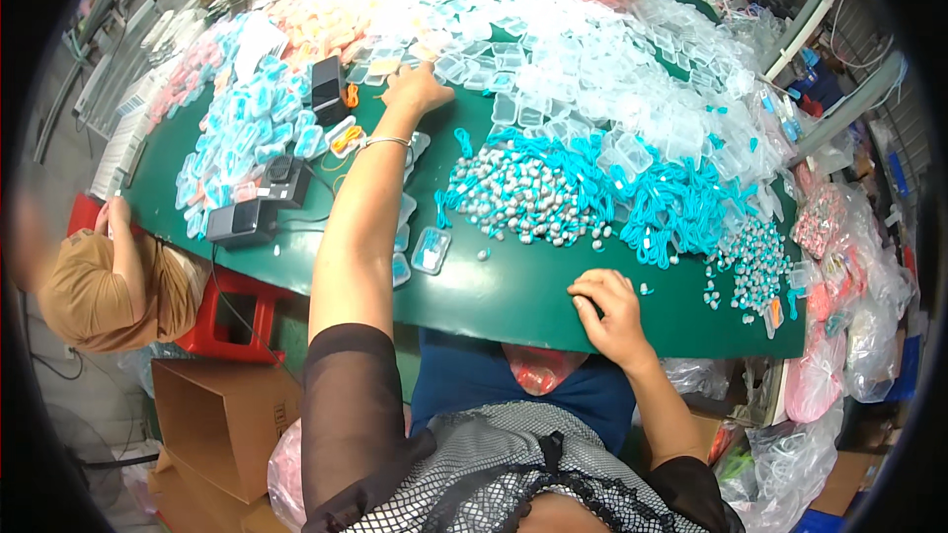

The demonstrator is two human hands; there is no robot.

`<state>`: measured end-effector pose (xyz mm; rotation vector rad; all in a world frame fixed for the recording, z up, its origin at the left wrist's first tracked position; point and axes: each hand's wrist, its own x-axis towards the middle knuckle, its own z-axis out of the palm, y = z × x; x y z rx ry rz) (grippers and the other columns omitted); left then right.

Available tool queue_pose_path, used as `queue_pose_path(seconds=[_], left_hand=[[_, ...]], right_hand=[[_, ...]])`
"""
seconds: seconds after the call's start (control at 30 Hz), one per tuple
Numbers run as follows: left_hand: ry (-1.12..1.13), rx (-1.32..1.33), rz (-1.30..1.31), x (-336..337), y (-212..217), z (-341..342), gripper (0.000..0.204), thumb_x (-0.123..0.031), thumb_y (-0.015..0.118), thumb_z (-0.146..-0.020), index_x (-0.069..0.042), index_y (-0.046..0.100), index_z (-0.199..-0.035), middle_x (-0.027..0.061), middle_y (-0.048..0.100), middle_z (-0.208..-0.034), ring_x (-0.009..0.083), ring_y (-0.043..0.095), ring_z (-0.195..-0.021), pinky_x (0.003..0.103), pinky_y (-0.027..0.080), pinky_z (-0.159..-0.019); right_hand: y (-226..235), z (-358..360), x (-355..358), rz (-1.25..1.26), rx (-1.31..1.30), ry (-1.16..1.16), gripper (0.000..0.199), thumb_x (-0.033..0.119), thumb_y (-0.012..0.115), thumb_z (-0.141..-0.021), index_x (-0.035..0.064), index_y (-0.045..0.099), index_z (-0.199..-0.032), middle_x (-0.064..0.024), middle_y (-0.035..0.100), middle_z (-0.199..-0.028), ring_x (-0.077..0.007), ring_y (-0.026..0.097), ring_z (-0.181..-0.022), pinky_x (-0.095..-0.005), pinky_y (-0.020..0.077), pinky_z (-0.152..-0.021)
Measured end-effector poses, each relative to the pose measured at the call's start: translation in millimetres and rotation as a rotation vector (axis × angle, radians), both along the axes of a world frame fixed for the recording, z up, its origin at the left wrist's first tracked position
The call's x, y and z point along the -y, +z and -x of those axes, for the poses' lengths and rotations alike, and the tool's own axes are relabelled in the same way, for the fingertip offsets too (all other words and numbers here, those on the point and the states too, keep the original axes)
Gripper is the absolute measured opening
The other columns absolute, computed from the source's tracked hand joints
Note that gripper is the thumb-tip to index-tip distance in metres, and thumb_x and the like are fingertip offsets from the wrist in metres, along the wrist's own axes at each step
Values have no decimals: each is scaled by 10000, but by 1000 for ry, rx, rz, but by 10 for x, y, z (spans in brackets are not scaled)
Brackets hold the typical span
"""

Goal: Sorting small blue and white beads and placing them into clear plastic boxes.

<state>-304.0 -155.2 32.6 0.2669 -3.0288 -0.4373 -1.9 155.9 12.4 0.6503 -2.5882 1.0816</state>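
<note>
A green tabletop (513,296) fills the middle of the view under even, bright light. Below its left edge stand a red stool (232,321) and an open cardboard box (222,419) on a grey floor (59,153). White rails (805,25) run at upper right.

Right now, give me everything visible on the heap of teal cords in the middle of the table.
The teal cords lie in a loose tangled heap on the green table, running from the middle toward the right. They look like thin, soft cord, with small silvery-grey pieces on them, packed thickest on the left part. The heap's far edge butts against a spread of clear plastic cases; a few pieces lie loose near the front. Neither hand touches it: the left hand reaches beyond it, the right hand rests at the near table edge.
</note>
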Motion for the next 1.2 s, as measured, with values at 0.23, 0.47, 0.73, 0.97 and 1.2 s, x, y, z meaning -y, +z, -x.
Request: queue_pose_path(seconds=[0.23, 0.47, 0.73, 0.97, 1.2], left_hand=[[-300, 227, -282, -243, 41, 258, 793, -589, 661, -700, -137, 570, -1344, 231, 509, -1405, 420, 525, -1254, 450, 430, -1053], [13, 178, -185, -565, 90, 265, 937, -786, 560, -732, -231, 453, -1480, 157, 327, -1566, 426, 298, -1416, 644, 301, -1052], [-187, 171, -329, -949, -25, 299, 955, -787, 590, -701, -156, 539, -1416, 148, 530, -1425, 397, 443, -1333, 542, 344, -1076], [-472, 371, -692, -1383, 290, 9, 853, -622, 707, -744, -90, 555, -1394, 163, 552, -1399, 346, 516, -1274, 490, 440, -991], [-724, 426, -782, -1742, 335, -284, 675, -544, 717, -791, -100, 643, -1295, 126, 582, -1365, 289, 556, -1198, 413, 406, -1037]], right_hand=[[32, 13, 11, -25, 9, -2, 116, 50, 701, -790, 81, 678, -900, -36, 648, -939, -233, 616, -881, -373, 428, -748], [41, 43, 25, -14, 32, 11, 127, 47, 704, -784, 79, 681, -905, -35, 641, -942, -230, 612, -877, -375, 415, -747], [54, 19, 10, -11, 41, 19, 131, 52, 706, -785, 81, 681, -910, -36, 635, -951, -231, 611, -876, -381, 416, -753], [-32, 6, -15, -10, 11, 17, 133, 68, 704, -793, 87, 674, -921, -35, 621, -976, -230, 604, -892, -377, 407, -754], [-46, -11, -7, -5, -28, 6, 117, 71, 695, -790, 99, 666, -900, -41, 609, -956, -243, 593, -889, -380, 399, -736]])
